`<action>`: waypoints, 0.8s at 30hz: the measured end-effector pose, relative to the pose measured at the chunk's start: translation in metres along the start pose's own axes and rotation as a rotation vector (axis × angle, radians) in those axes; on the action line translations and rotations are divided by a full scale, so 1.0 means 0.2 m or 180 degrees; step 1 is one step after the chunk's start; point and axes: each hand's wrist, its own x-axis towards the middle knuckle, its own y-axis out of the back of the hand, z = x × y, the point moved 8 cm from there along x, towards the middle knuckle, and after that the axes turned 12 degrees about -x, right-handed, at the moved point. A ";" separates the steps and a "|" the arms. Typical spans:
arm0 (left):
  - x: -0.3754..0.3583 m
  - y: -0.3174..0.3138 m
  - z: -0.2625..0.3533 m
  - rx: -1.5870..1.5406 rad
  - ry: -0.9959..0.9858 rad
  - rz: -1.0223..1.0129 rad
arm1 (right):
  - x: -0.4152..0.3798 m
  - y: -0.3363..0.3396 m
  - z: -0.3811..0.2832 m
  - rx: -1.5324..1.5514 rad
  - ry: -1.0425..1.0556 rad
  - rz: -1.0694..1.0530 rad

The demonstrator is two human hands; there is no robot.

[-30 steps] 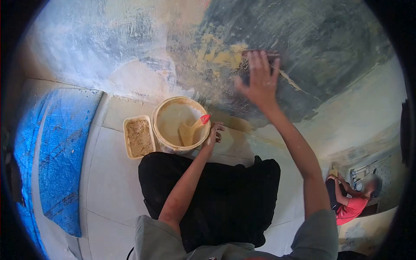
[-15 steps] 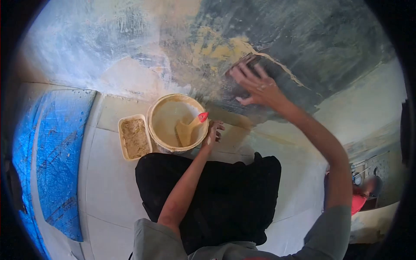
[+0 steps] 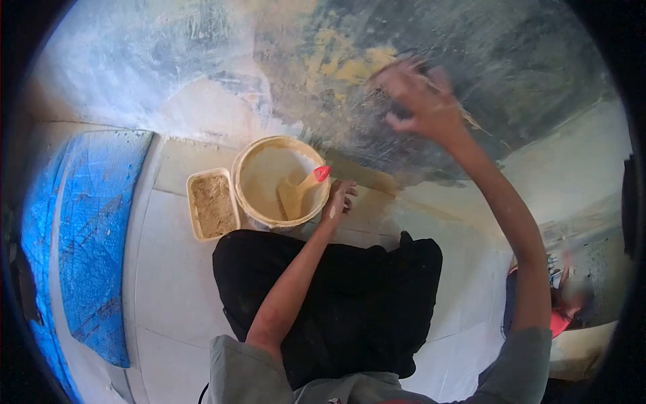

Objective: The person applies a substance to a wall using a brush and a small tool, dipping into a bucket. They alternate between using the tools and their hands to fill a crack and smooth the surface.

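My left hand [image 3: 340, 198] rests beside the right side of a round bucket [image 3: 243, 196], its fingers loosely bent and apart, with nothing in them. Inside the bucket, a wide brush or scraper with a red handle end [image 3: 321, 174] leans on the rim. My right hand [image 3: 427, 104] is raised at the stained wall [image 3: 464, 40], blurred by motion. Its fingers are bent around a thin brownish edge that I cannot make out. A pale rectangular tub [image 3: 213, 205] of brown paste touches the bucket's left side.
Blue sheeting [image 3: 94, 249] covers a long piece on the left. Pale floor tiles [image 3: 171, 283] lie between it and my black-clothed legs [image 3: 330, 303]. At the far right another person in red [image 3: 559, 322] is partly visible, with an arm raised.
My right hand has moved up and to the right along the wall. My left hand stays beside the bucket. The other person's arm is now raised. The view has shifted slightly.
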 end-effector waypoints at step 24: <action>0.03 0.00 -0.02 -0.0180 -0.0124 -0.0008 | 0.14 0.24 0.18 0.0043 -0.2000 -0.0134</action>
